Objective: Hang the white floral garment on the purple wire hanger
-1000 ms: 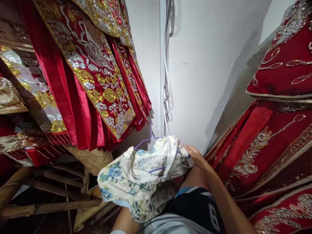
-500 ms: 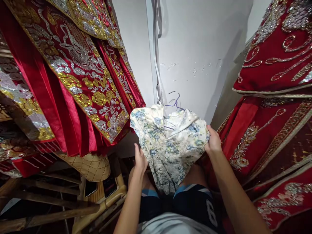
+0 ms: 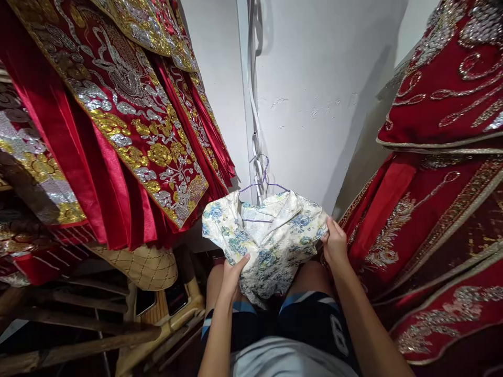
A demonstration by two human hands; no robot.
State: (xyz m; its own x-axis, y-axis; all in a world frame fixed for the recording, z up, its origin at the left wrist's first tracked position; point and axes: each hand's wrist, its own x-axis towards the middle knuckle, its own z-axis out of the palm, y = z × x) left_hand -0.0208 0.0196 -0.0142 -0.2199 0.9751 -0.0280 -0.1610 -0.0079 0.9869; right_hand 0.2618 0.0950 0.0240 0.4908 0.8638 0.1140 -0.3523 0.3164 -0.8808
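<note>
Garment (image 3: 271,248) between fingers (image 3: 330,225) of right hand (image 3: 336,243), against left hand (image 3: 232,276)

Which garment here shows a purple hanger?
The pale floral top in the right hand. A purple hanger shows at its neck; the sequined red garments on the left and beaded red garments on the right show none.

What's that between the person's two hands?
In the head view, a floral shirt lies between them: the left hand has its thumb on the shirt's front, and the right hand holds the shirt at its sleeve.
</note>
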